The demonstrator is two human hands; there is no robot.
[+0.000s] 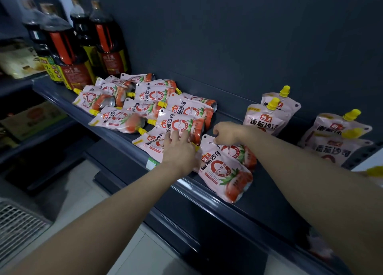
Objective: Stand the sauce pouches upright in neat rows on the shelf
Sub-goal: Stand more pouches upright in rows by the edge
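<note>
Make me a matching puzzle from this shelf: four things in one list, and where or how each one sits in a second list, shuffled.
Things
1. dark bottles
2. heap of pouches
3. yellow-capped pouch pair
4. left hand

States
A. upright against the back wall
B. resting on a flat pouch
C. standing at the left end of the shelf
D. lying flat in the middle

Pairs: 1-C, 2-D, 3-A, 4-B.
</note>
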